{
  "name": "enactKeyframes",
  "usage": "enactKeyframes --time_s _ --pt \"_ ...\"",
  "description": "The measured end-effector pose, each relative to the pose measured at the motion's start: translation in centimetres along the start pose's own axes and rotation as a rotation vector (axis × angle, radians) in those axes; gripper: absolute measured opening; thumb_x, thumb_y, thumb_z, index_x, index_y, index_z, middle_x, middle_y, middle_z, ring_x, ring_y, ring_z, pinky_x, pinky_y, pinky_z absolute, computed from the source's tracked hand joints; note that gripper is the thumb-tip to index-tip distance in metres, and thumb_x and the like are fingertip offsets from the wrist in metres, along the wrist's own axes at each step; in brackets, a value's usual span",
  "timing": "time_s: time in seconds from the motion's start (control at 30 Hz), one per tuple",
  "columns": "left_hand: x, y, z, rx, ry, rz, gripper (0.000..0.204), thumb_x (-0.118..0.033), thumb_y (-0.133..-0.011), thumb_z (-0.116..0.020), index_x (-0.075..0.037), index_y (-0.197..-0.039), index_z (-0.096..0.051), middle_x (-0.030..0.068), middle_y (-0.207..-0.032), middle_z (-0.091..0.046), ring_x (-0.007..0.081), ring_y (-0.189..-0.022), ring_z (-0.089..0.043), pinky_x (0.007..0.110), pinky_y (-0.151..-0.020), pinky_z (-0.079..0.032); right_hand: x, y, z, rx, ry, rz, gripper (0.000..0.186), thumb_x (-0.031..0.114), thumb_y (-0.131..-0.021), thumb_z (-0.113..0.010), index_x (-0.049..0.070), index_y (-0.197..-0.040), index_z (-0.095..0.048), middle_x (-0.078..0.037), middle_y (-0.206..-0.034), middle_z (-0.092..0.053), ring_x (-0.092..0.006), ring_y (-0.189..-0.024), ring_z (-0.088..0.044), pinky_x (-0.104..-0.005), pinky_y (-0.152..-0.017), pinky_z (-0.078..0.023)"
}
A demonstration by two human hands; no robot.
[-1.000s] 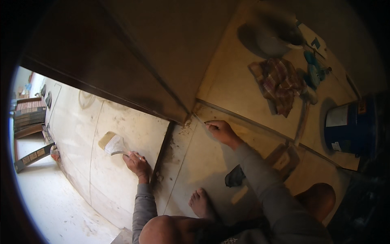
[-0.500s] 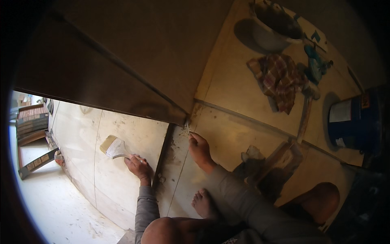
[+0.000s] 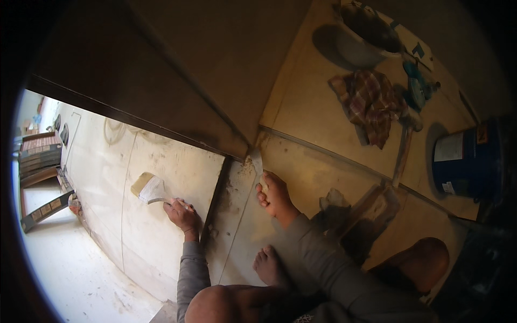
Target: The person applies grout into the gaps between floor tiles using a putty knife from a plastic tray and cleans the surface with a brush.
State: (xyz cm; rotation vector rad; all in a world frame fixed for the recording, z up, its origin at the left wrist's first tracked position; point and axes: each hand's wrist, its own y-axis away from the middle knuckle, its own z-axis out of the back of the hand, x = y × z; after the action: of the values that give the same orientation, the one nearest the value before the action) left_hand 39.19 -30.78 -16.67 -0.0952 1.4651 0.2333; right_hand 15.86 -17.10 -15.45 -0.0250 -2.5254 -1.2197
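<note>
My left hand (image 3: 183, 216) is closed round the handle of a wide flat brush (image 3: 153, 188) with pale bristles and a white ferrule, held above the light floor at the left. My right hand (image 3: 276, 195) grips a scraper (image 3: 257, 158), its thin blade pointing away from me. The blade is at the foot of a dark upright panel (image 3: 183, 97), where the panel's corner comes down to the floor tiles (image 3: 301, 161). Crumbly debris (image 3: 245, 167) lies right beside the blade.
Beyond my right hand lie a checked cloth (image 3: 371, 105), a pale basin (image 3: 358, 48) and a teal cloth-like item (image 3: 417, 89). A dark blue bucket (image 3: 468, 161) stands at the right. A dusty trough-shaped piece (image 3: 371, 215) lies near my knee; stacked boxes (image 3: 40, 161) are far left.
My right hand with the scraper has shifted slightly right, and more of the blade shows. The dark panel's left end sits higher in view, uncovering more floor. My left hand has barely moved.
</note>
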Motion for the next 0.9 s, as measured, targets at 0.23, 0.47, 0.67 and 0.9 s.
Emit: enactKeyframes --time_s 0.23,0.47,0.67,0.9 --pt "1.2 -0.5 0.6 0.0 -0.07 -0.035 0.018 -0.023 -0.098 -0.042 -0.005 -0.093 -0.042 0.0047 -0.069 -0.05 0.0113 -0.048 -0.045 0.025 -0.042 -0.041 -0.4 -0.4 -1.7 -0.002 0.004 0.015 0.023 0.031 -0.098 -0.049 0.02 -0.118 -0.048 -0.005 -0.077 -0.052 -0.0132 -0.052 -0.042 -0.0257 -0.043 -0.031" --pt "0.6 -0.4 1.2 -0.033 -0.077 -0.021 0.019 -0.023 -0.098 -0.042 -0.005 -0.094 -0.042 0.0054 -0.07 -0.051 0.012 -0.048 -0.046 0.025 -0.043 -0.041 -0.6 0.6 0.5 -0.021 0.025 -0.033 0.016 0.03 -0.098 -0.048 0.019 -0.11 -0.049 -0.005 -0.075 -0.052 -0.0127 -0.05 -0.042 -0.0259 -0.043 -0.031" --pt "0.7 -0.3 0.8 -0.027 -0.125 -0.064 0.022 -0.025 -0.098 -0.041 -0.004 -0.093 -0.043 0.0054 -0.069 -0.051 0.0127 -0.049 -0.047 0.027 -0.043 -0.041 -0.1 0.2 -0.9 -0.042 0.021 -0.009 0.02 0.03 -0.098 -0.048 0.018 -0.114 -0.049 -0.005 -0.075 -0.052 -0.0129 -0.05 -0.042 -0.0263 -0.042 -0.032" --pt "0.2 -0.2 0.4 -0.027 -0.24 -0.156 0.022 -0.025 -0.098 -0.042 -0.003 -0.092 -0.042 0.0051 -0.066 -0.051 0.0123 -0.047 -0.046 0.027 -0.043 -0.042 1.5 0.0 -0.7 -0.078 0.124 0.039 0.028 0.033 -0.098 -0.049 0.013 -0.118 -0.051 -0.006 -0.074 -0.053 -0.0119 -0.049 -0.043 -0.0267 -0.042 -0.033"
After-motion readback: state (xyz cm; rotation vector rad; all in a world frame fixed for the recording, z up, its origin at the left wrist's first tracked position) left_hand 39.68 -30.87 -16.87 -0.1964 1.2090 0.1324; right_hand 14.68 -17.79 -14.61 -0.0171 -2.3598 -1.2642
